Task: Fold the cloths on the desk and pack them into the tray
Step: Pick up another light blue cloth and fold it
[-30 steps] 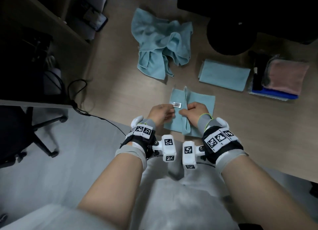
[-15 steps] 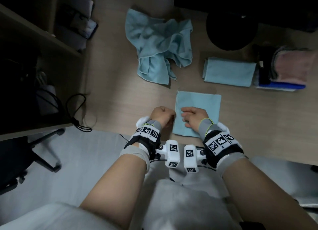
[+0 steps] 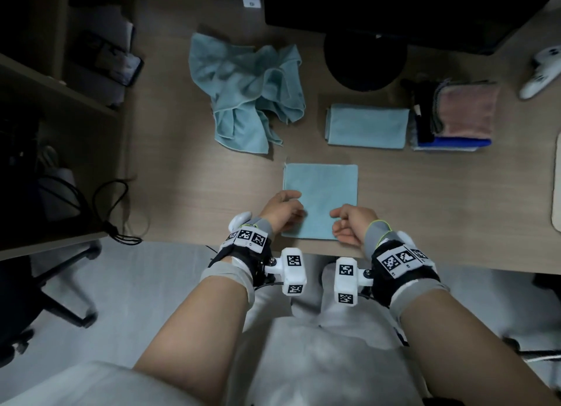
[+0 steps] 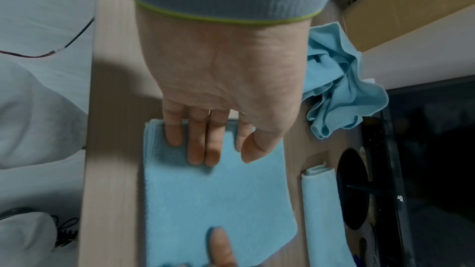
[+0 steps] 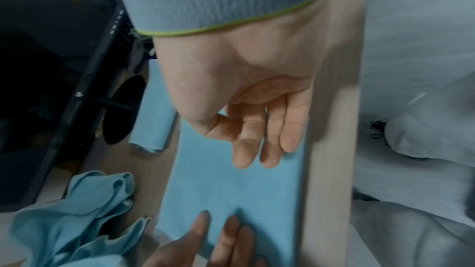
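Note:
A light-blue cloth [image 3: 320, 193] lies folded flat in a square near the desk's front edge. My left hand [image 3: 285, 208] rests on its left edge, and the left wrist view shows the straight fingers [image 4: 197, 145] lying on the cloth [image 4: 218, 200]. My right hand [image 3: 346, 223] is at the cloth's near right corner. In the right wrist view its loosely bent fingers [image 5: 257, 149] hang over the cloth [image 5: 231, 190] and hold nothing. A crumpled pile of blue cloths [image 3: 246, 90] lies further back. A folded blue cloth [image 3: 365, 125] lies to the right.
A stack of pink, grey and blue cloths [image 3: 464, 114] sits at the back right beside a black monitor base [image 3: 364, 59]. A pale rounded edge [image 3: 557, 187] shows at the far right. A white controller [image 3: 543, 71] lies beyond it. Shelves and cables are on the left.
Both hands pinched a raised ridge in the cloth's middle a second ago. The cloth now lies flat, and the hands have let go and moved apart to its left and right sides.

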Demonstrator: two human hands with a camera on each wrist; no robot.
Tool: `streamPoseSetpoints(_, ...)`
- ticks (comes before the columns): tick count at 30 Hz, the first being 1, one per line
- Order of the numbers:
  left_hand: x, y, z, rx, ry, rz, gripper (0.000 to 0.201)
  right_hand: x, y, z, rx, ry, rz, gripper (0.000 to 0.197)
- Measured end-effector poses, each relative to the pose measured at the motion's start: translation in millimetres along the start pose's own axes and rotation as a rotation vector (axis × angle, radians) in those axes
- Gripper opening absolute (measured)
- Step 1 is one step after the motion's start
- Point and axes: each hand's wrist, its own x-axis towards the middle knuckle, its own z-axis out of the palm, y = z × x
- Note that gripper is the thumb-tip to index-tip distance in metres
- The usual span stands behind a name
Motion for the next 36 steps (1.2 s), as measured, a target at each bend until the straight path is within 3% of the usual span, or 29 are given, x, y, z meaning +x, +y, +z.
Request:
streamPoseSetpoints(4,2.7,-7.5,7.6,-0.035,0.087,0.034,0.037,8.3,26.4,-9.5,0.076,-0.052,-0.002,0.021)
streamPoseSetpoints(10,-1.5,-17.9,15.5,-0.003,0.152,0.136,0.047,13.6,31.4,-28.1,0.175,0.046,-0.057,0.007)
streamPoseSetpoints(15,-3.3,-10.8,27.2,-0.125,0.184,0.136,0.028,8.2,13.6,-43.9,0.207,0.095,-0.147,0.016)
streamPoseSetpoints(18,-4.2,3.1,30.6,-0.193,0.159,0.118,0.018,7.2,-9.3,-35.9,0.238,0.049,-0.244,0.003)
streamPoseSetpoints(23,8.4,23.2,25.8,-0.174,0.149,0.117,0.033,19.5,-41.8,-18.9,0.255,-0.047,-0.276,0.029)
streamPoseSetpoints(26,16.2,25.6,20.3,-0.17,0.167,0.101,0.038,34.1,-48.4,-20.1,0.222,0.006,-0.269,0.042)
streamPoseSetpoints(34,16.7,34.8,6.7,-0.15,0.108,0.047,0.031,50.1,-50.8,-25.7,0.174,0.14,-0.286,0.032)
streamPoseSetpoints(36,12.7,35.0,5.7,-0.169,0.166,0.07,0.027,46.3,-46.9,-26.6,0.164,0.176,-0.291,0.031)
